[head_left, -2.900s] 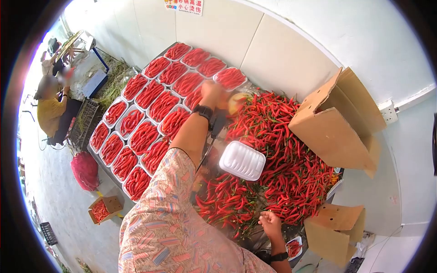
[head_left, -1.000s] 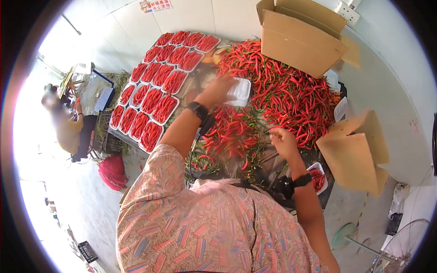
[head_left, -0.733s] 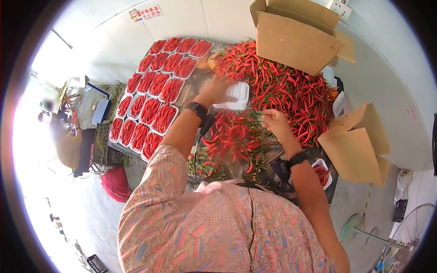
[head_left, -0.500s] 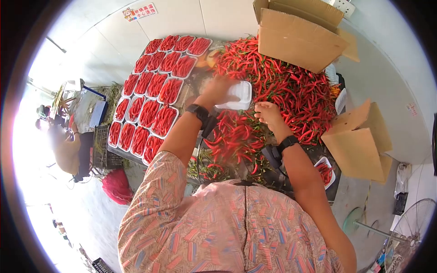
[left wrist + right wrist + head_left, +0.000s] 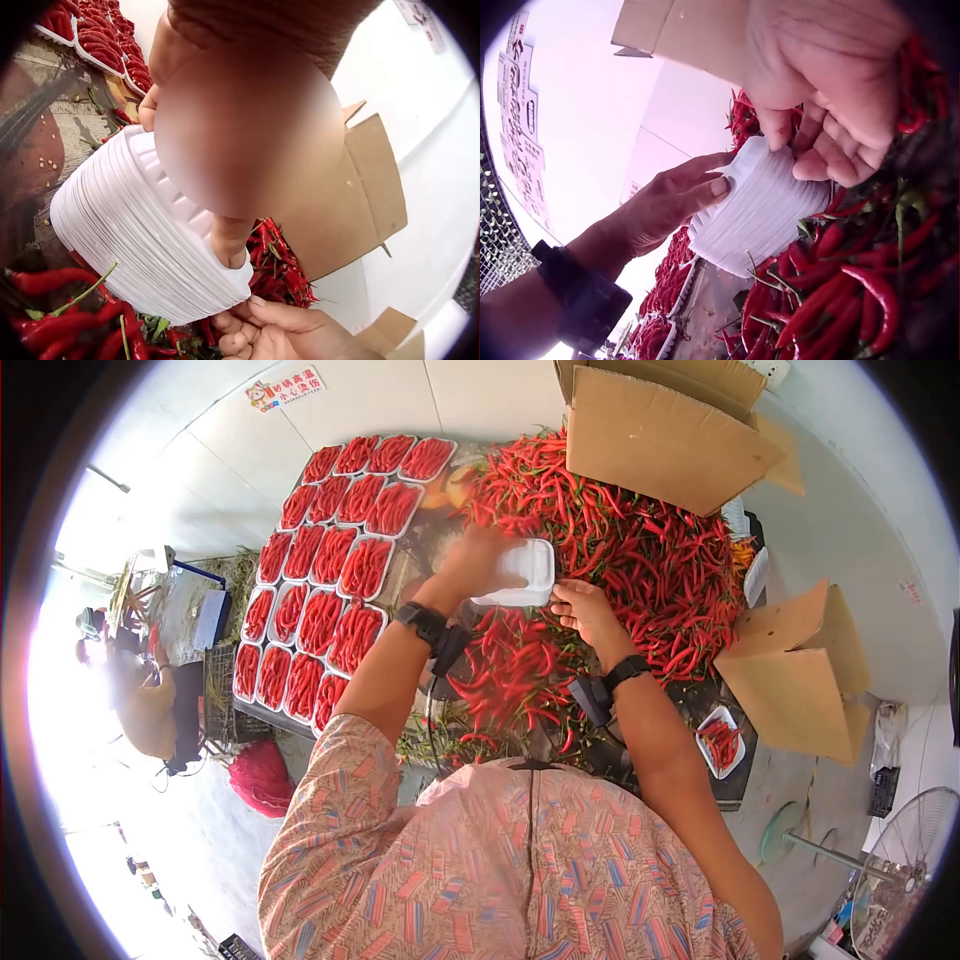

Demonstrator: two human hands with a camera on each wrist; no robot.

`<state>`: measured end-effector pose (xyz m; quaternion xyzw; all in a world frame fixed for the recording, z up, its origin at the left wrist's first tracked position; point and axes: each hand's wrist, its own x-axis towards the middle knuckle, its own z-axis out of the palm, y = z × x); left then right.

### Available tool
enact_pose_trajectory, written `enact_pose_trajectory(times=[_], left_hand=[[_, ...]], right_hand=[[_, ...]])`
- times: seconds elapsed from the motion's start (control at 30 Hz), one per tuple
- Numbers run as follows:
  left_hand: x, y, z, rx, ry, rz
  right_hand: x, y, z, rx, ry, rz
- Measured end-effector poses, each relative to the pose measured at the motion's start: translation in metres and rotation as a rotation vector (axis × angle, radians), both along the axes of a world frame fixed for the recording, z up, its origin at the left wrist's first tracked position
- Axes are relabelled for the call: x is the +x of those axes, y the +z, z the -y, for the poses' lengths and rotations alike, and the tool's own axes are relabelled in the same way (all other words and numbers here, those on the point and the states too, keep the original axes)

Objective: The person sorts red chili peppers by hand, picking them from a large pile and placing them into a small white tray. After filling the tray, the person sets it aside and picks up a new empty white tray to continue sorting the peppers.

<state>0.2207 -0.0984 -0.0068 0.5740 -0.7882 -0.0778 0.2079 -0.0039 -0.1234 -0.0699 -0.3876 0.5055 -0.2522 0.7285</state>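
In the head view my left hand (image 5: 475, 565) lies over one end of a stack of white plastic trays (image 5: 535, 565), which stands upside down among the chillies. The left wrist view shows many thin rims nested together in the stack (image 5: 135, 232), the left thumb and fingers gripping its ribbed top across the width; a blurred patch hides part of that hand. My right hand (image 5: 590, 610) is at the opposite corner. Seen from the right wrist, its thumb and curled fingers (image 5: 821, 161) pinch the rim edges. Loose red chillies (image 5: 510, 670) lie just in front of the stack.
Rows of trays filled with red chillies (image 5: 320, 615) cover the table's left side. A large chilli heap (image 5: 650, 580) spreads right, with cardboard boxes (image 5: 660, 440) behind and beside it. One part-filled tray (image 5: 722, 760) sits at the front right corner. Another person (image 5: 150, 705) sits far left.
From the filled trays at the back, my left hand has come to the white stack and taken hold. My right hand has moved up from the front chillies to the stack's rim.
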Motion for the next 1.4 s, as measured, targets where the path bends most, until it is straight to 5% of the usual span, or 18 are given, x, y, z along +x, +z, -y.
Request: enact_pose_trajectory(times=[0.87, 1.0, 1.07, 1.1, 1.17, 1.23, 1.3, 1.4], left_hand=[[0.009, 0.004, 0.021, 0.152, 0.007, -0.042], [0.012, 0.005, 0.021, 0.145, 0.027, -0.137], [0.012, 0.007, 0.018, 0.116, 0.031, -0.17], [0.011, 0.014, 0.015, 0.111, 0.054, -0.239], [0.01, 0.029, 0.008, 0.107, 0.077, -0.308], [0.008, 0.045, 0.002, 0.053, 0.019, -0.311], [0.006, 0.054, -0.004, 0.122, -0.084, -0.402], [0.0, 0.063, -0.016, 0.383, -0.19, -0.626]], right_hand=[[0.016, 0.03, 0.001, -0.122, -0.039, -0.11], [0.013, 0.0, 0.01, -0.176, -0.013, -0.035], [0.014, -0.02, 0.015, -0.665, -0.05, -0.296], [0.015, -0.011, 0.011, -0.664, -0.046, -0.297], [0.018, 0.034, -0.002, -1.197, -0.098, -0.589], [0.02, 0.06, -0.006, -1.218, -0.091, -0.528], [0.023, 0.077, -0.004, -1.637, -0.169, -0.57], [0.004, 0.088, -0.008, -1.62, -0.068, -0.593]])
